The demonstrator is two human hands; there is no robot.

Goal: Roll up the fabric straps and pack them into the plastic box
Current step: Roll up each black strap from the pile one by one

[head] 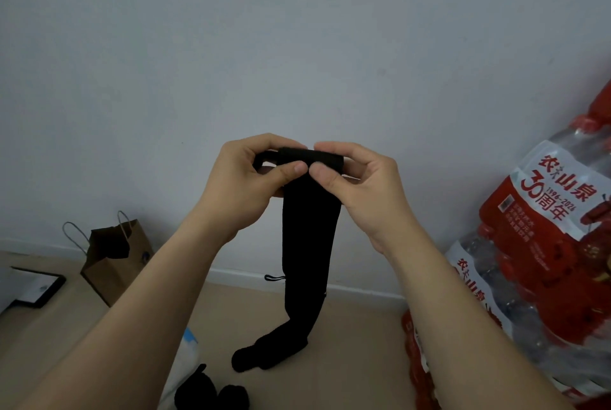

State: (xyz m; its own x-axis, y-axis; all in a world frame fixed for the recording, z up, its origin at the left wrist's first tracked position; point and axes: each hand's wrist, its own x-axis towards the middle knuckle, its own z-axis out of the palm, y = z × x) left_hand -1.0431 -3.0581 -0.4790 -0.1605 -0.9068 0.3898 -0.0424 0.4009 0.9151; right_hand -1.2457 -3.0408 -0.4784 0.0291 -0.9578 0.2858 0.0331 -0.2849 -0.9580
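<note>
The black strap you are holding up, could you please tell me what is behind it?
Behind the black strap are the pale wall and white baseboard; the stretch of both directly behind it is covered. Left hand and right hand pinch its rolled top.

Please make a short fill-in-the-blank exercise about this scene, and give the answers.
The left hand and the right hand pinch the top of a ____ fabric strap.
The lower end of the strap rests on the ____.
The paper bag stands on the person's ____ side.
The packs of bottled water lie on the person's ____ side.
Missing words: black; floor; left; right.
</note>
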